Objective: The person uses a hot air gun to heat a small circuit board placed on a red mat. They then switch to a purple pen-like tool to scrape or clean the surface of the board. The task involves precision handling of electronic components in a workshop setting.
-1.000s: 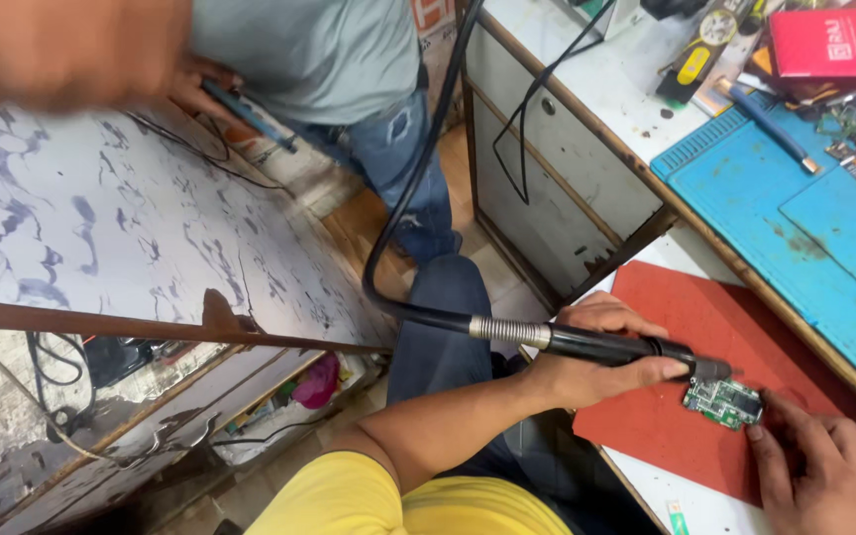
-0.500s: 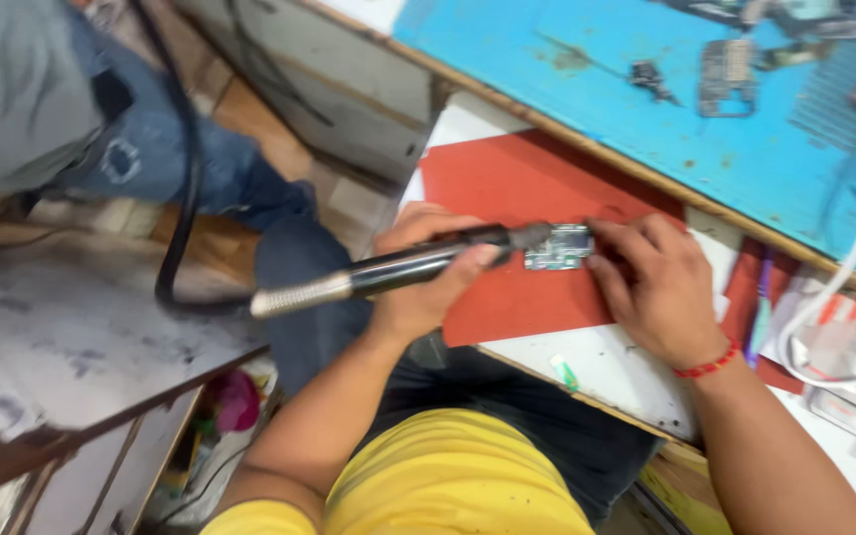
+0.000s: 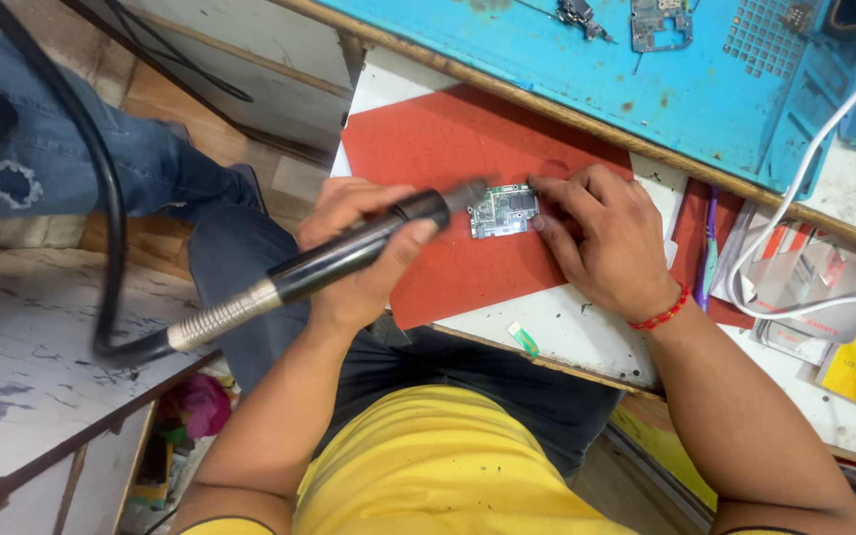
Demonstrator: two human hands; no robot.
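Note:
My left hand (image 3: pixel 357 260) grips a black hot-air tool handle (image 3: pixel 349 255) with a metal collar and a thick black hose (image 3: pixel 101 198) that trails off to the left. Its nozzle tip points at a small green circuit board (image 3: pixel 503 210) that lies on a red mat (image 3: pixel 448 159). My right hand (image 3: pixel 596 238), with a red thread at the wrist, rests on the mat, and its fingertips press the board's right edge and hold it down.
A blue work mat (image 3: pixel 705 79) with small phone parts lies beyond the red mat. White cables (image 3: pixel 795 198), papers and a yellow packet sit at the right. Another person's leg in jeans (image 3: pixel 71 149) is at the upper left, beside a white marbled tabletop (image 3: pixel 22 376).
The view has swung from the left side to straight over the bench. My right hand has settled on the board's edge, and the tool's nozzle stays at the board.

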